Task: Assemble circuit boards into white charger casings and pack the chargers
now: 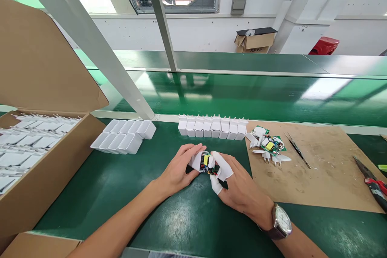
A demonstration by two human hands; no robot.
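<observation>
Over the table (181, 221), the left hand (178, 171) grips a white housing (196, 161) and the right hand (243, 185) pinches the circuit board (206, 160) beside it. The board looks light but fragile, probably best held by its edges.

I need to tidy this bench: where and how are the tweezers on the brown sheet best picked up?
Best pinch the tweezers at their dark middle, coming from above and the right side: they lie slim and slanted on the brown sheet, offering little to grip at the ends, and the circuit boards sit close on their left.
</observation>
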